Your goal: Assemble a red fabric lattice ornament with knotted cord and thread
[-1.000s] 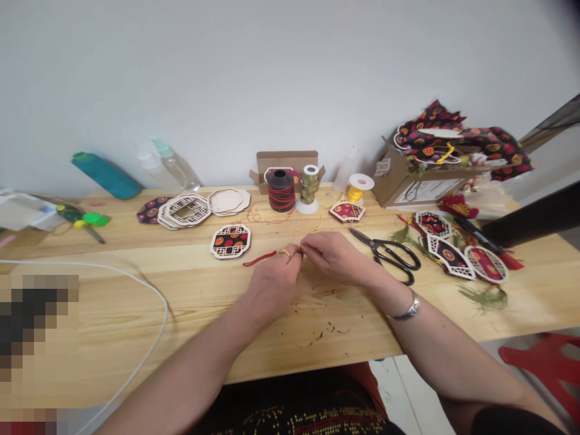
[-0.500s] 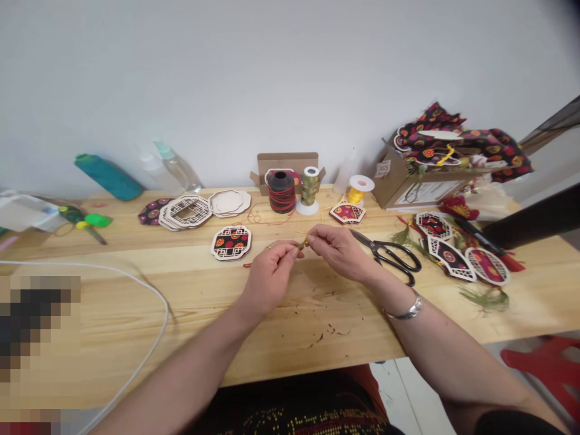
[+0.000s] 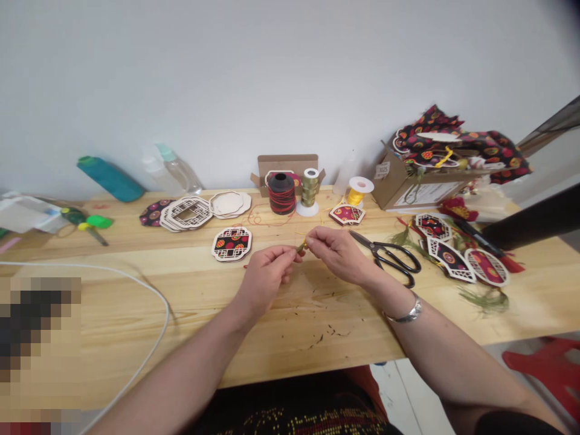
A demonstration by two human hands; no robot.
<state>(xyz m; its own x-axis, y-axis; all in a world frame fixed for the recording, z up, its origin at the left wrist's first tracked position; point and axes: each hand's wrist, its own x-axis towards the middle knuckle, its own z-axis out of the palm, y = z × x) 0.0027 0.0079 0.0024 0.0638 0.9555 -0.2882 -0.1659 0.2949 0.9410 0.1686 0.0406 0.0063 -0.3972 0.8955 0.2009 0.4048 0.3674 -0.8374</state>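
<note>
My left hand (image 3: 267, 273) is closed in a pinch on a small olive-green thread bundle (image 3: 300, 248), most of it hidden by the fingers. Right beside it, my right hand (image 3: 338, 255) pinches a yellow thread (image 3: 305, 239) that meets the bundle. The fingertips of both hands nearly touch, above the wooden table (image 3: 203, 338). Black-handled scissors (image 3: 394, 257) lie just right of my right hand. To the left of my left hand rests an octagonal wooden-framed ornament (image 3: 231, 244) with patterned fabric.
Behind the hands stand a red-and-black thread spool (image 3: 281, 196), a green thread cone (image 3: 310, 190) and a yellow spool (image 3: 359, 190). A cardboard box (image 3: 403, 184) of fabric and several finished ornaments (image 3: 451, 260) are at the right. A white cable (image 3: 156, 290) curves across the left.
My left hand has turned slightly, so that its curled lower fingers show more. Both hands keep their pinch at nearly the same spot.
</note>
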